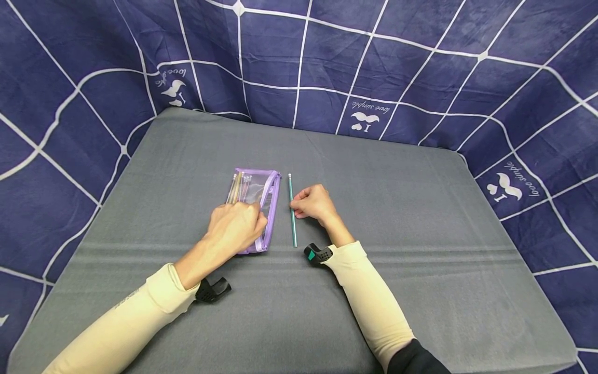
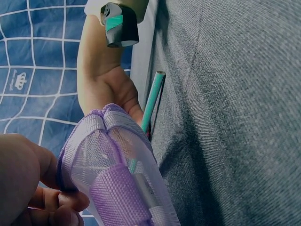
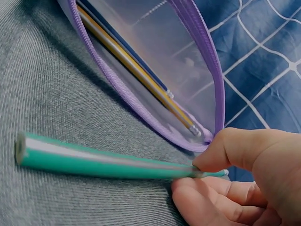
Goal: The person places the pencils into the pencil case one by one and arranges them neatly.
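Observation:
A clear mesh pencil pouch with purple trim and a zipper along its right side lies at the table's middle. My left hand grips its near part between thumb and curled fingers; in the left wrist view the pouch stands lifted at this edge. Several pencils are inside, and the right wrist view shows a yellow pencil and a dark blue one. Just right of the pouch, my right hand pinches a green pencil by its middle. Its blunt, unsharpened end points towards me.
Grey cloth covers the table. Behind it and at both sides hangs a dark blue curtain with white grid lines. A black strap device sits at the right wrist, another at the left.

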`<state>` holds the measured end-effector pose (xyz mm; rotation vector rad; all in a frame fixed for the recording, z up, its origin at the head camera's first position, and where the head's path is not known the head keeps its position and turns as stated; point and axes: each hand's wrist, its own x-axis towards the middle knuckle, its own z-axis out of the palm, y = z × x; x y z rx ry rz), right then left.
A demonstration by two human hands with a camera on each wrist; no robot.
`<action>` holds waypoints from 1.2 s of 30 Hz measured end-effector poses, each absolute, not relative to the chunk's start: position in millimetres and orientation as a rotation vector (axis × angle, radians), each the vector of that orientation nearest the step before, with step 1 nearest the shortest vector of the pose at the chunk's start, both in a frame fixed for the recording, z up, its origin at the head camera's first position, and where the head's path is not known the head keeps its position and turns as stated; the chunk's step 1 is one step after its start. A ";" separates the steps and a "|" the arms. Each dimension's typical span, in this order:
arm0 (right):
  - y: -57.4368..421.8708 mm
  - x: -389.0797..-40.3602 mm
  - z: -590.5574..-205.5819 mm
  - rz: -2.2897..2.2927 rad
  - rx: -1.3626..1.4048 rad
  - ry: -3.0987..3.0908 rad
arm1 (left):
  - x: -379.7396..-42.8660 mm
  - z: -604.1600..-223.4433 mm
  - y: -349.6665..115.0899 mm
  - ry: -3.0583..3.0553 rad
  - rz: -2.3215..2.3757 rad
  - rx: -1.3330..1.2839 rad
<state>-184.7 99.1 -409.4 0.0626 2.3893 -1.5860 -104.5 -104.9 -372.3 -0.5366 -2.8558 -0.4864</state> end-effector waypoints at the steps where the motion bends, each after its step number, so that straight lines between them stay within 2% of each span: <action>1: 99.2 -184.6 -409.4 -1.597 0.060 2.374 | -104.4 -372.2 -105.0 -2.855 -0.488 -0.537; 18: 94.9 -184.1 -403.9 -1.802 0.075 1.987 | -104.6 -372.2 -105.7 -2.867 -0.492 -0.519; 36: 82.6 -184.1 -410.9 -1.821 0.036 1.907 | -104.5 -370.6 -105.5 -2.874 -0.493 -0.518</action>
